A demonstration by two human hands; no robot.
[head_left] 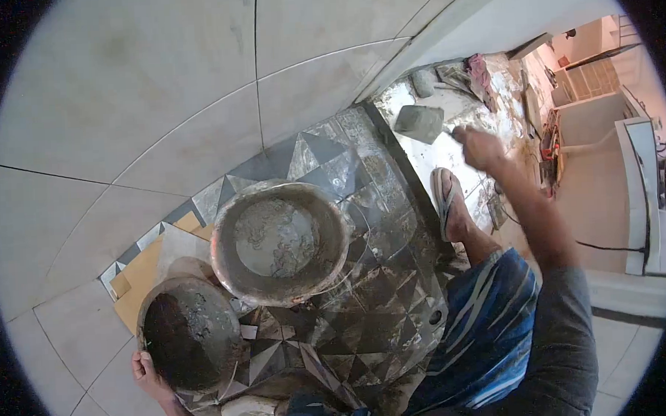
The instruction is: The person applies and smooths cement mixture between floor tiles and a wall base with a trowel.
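My right hand (483, 151) is closed around the handle of a trowel (419, 123), whose flat blade is coated in grey mortar. The trowel is held out to the right, above the white-smeared floor. At the lower left, my left hand (151, 376) grips the rim of a dark bucket (231, 339), its fingers curled over the edge. Wet grey residue clings inside that bucket. Beside it stands a larger bucket (219, 246) with grey mortar (275, 236) in it and a thin wire handle lying to its right.
Patterned grey tiles (381, 295), dirty with mortar, cover the floor, with a dark raised edge (401, 160) at the right. Cardboard (134, 280) lies against the tiled wall (172, 88). My sandalled foot (455, 203) is beyond the edge. A pink cloth (479, 75) and debris lie farther back.
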